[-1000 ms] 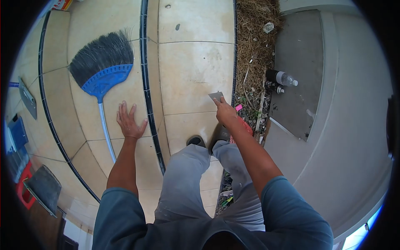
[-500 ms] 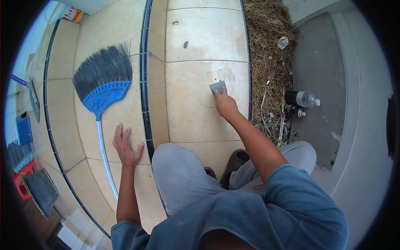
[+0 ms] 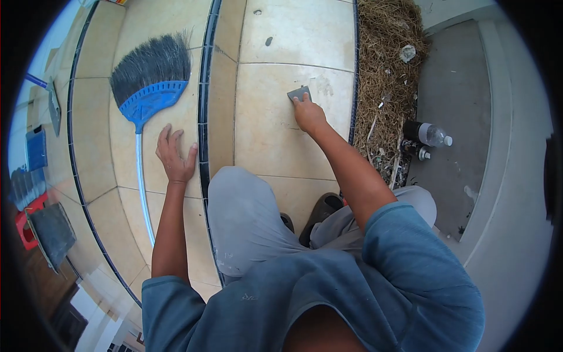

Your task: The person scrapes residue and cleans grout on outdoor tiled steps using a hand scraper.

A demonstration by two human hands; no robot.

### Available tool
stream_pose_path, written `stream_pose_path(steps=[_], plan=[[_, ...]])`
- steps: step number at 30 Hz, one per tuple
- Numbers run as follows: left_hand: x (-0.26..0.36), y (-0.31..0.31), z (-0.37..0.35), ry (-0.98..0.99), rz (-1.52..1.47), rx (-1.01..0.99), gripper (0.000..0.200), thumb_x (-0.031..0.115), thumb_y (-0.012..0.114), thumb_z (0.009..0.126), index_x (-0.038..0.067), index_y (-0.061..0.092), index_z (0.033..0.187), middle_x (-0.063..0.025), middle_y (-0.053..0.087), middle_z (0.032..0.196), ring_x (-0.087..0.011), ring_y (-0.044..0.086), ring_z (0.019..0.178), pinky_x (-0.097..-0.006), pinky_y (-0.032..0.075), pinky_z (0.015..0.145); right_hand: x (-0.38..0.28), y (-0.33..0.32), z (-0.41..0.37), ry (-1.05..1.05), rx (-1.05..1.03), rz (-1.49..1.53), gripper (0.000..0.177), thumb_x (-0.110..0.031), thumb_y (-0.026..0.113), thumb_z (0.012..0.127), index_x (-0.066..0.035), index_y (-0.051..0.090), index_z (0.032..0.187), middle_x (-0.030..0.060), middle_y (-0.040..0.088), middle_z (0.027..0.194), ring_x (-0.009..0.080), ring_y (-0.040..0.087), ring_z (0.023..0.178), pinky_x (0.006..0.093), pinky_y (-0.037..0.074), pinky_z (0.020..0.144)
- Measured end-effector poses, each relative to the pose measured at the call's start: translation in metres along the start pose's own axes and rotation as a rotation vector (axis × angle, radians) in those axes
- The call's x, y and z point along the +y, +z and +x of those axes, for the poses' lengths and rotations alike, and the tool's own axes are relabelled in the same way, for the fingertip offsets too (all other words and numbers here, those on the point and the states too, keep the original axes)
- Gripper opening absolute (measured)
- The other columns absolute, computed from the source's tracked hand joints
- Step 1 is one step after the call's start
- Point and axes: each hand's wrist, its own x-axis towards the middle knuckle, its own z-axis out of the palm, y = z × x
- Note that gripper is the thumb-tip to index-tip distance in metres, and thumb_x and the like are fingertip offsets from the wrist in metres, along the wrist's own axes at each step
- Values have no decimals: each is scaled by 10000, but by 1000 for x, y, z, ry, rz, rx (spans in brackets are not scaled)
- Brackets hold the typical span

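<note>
My right hand point(image 3: 309, 113) grips a small grey flat scraper point(image 3: 299, 93), its blade against a beige floor tile point(image 3: 281, 146) beside some faint dark marks. My left hand point(image 3: 175, 157) rests on the lower tiled step at the left, fingers spread, holding nothing. Just beyond it lies a broom with a blue head point(image 3: 153, 101) and dark bristles; its pale handle point(image 3: 141, 182) runs down to the left of my left hand and forearm.
Dry brown plant litter point(image 3: 387, 70) fills a strip at the right. Beside it lie a clear bottle with a dark label point(image 3: 431, 134) and a spray can point(image 3: 415, 149). Dark edging point(image 3: 203, 111) marks the step. A grey board point(image 3: 51, 234) stands lower left.
The scraper in my right hand has shifted left across the tile and is turned slightly. The whole view has tilted, and my left hand stays spread on the step.
</note>
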Motion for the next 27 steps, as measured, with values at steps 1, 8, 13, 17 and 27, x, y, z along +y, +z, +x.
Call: stream_pose_path(steps=[1, 8, 13, 17, 27], plan=[[2, 3, 8, 12, -42, 42, 451, 305, 673, 824, 48, 576, 1181, -192, 444, 1382, -351, 399, 1299, -455, 295, 1055, -6, -7, -13, 16, -67, 31, 457, -90, 394, 916, -69, 508, 1358, 300, 369, 1450, 370, 670, 974, 425, 553, 820], [61, 74, 200, 251, -337, 285, 297, 230, 722, 811, 23, 649, 1011, -183, 611, 1086, -364, 580, 1043, -436, 448, 931, 8, 22, -6, 62, 14, 90, 483, -64, 392, 912, -19, 435, 1391, 195, 356, 1498, 354, 618, 1086, 423, 519, 911], [45, 121, 224, 135, -125, 276, 535, 472, 698, 794, 61, 646, 1133, -162, 556, 1208, -355, 520, 1146, -470, 405, 981, -12, 0, -22, 138, -83, 41, 549, 43, 456, 841, -3, 425, 1388, 169, 355, 1504, 343, 607, 1104, 423, 512, 928], [30, 122, 231, 132, -209, 225, 514, 480, 696, 799, 78, 662, 1117, -156, 563, 1205, -344, 535, 1127, -432, 418, 968, -12, -5, -3, 174, -29, 108, 712, 117, 447, 745, -53, 393, 1435, 124, 337, 1522, 367, 578, 1134, 428, 480, 971], [-32, 124, 251, -149, -408, 417, 463, 505, 707, 785, 87, 726, 982, -171, 629, 1088, -330, 588, 1044, -409, 442, 932, -13, -1, -3, 240, -65, 60, 625, 73, 459, 805, -42, 411, 1417, 140, 354, 1511, 337, 576, 1149, 420, 493, 966]])
